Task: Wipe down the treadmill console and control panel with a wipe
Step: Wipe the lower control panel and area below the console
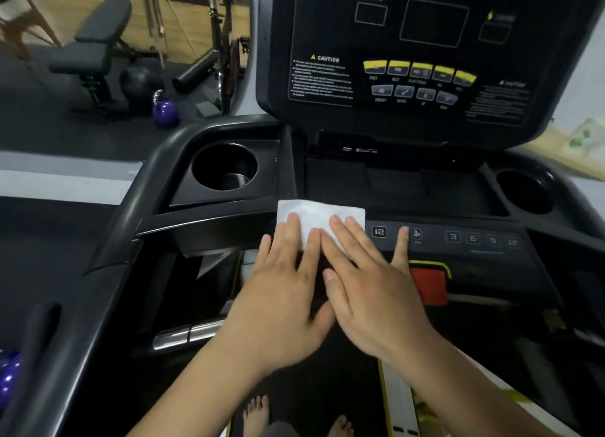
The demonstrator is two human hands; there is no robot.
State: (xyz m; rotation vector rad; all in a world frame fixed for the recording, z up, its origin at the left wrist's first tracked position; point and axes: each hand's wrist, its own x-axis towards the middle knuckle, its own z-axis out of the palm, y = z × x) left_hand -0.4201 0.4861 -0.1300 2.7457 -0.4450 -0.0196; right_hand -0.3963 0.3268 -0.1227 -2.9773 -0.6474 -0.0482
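The white wipe (320,214) lies flat on the left end of the control panel (432,242), below the console (432,60). The left grip (288,282) and right grip (370,289), both flat and spread, press it down side by side, likely so it drags evenly across the buttons (453,237).

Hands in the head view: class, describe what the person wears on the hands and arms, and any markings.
The left hand and right hand are bare: no gloves, rings, watch or bracelet. No sleeve shows up to the picture's edge. No markings are visible.
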